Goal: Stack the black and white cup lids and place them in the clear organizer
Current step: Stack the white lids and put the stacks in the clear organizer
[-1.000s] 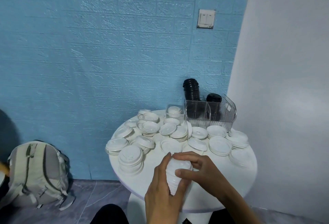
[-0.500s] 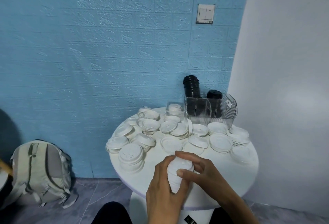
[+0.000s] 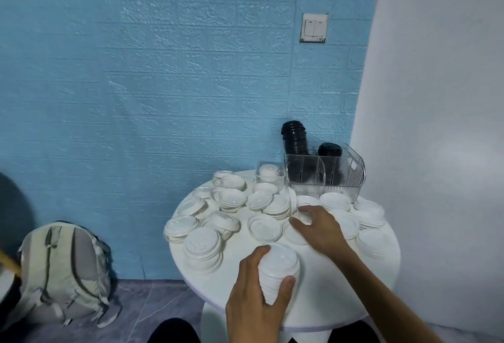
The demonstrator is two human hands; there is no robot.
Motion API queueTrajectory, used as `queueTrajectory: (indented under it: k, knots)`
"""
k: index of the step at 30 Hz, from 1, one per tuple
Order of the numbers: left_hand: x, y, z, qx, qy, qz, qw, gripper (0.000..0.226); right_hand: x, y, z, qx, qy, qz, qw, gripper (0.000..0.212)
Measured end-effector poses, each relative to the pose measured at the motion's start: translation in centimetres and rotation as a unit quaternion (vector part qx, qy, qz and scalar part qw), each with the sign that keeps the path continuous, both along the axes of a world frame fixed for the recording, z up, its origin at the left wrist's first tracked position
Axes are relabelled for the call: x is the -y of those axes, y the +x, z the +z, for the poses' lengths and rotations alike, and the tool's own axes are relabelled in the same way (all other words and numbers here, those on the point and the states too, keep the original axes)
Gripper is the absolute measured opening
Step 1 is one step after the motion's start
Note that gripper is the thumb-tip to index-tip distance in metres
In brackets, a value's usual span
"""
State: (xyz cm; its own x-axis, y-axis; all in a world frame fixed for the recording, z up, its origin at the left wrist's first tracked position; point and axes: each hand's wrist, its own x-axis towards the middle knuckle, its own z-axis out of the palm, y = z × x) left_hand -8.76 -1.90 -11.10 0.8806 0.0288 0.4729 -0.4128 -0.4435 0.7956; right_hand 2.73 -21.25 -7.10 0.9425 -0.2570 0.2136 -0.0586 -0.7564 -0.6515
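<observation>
Gripping a stack of white lids (image 3: 278,271) over the near part of the round white table (image 3: 341,296), the left hand (image 3: 256,304) has fingers and thumb curled round the stack's sides. The right hand (image 3: 321,228) is out over the loose white lids (image 3: 264,228) in the middle of the tabletop, fingers bent down onto a lid (image 3: 304,217) there; whether it actually pinches it, I cannot tell. White lids lie all across the table, some single, some in low piles. At the far right edge stands the clear organizer (image 3: 351,171), with two stacks of black lids (image 3: 296,141) upright inside, the left one taller. Just beside it on the left, a small clear container (image 3: 270,176) holds a few white lids. Behind the table runs a blue brick-textured wall (image 3: 163,83) with a light switch (image 3: 314,28), meeting a white wall (image 3: 441,97) on the right. On the grey marbled floor (image 3: 152,312) to the left, a grey backpack (image 3: 62,271) leans against the blue wall.
</observation>
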Motion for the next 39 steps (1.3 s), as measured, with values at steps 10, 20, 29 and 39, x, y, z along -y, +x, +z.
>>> queueTrajectory:
  k: [10, 20, 29, 39]
  knots:
    - [0.1, 0.3, -0.2, -0.002, -0.007, 0.005, 1.0, 0.064, -1.6, -1.2, -0.6, 0.007, -0.09, 0.008, 0.996, 0.032]
    - [0.0, 0.1, 0.1, -0.007, 0.01, -0.006, 1.0, 0.066, -2.2, -3.6, -0.8, -0.011, 0.019, 0.046, 0.999, 0.065]
    - [0.0, -0.1, 0.2, -0.023, 0.007, -0.004, 1.0, 0.066, -2.4, -7.4, 4.6, 0.104, 0.247, 0.117, 0.956, 0.079]
    - [0.5, -0.2, 0.9, -0.095, -0.04, 0.019, 0.995, 0.076, -5.2, -10.7, 1.9, 0.104, 0.174, 0.226, 0.953, 0.066]
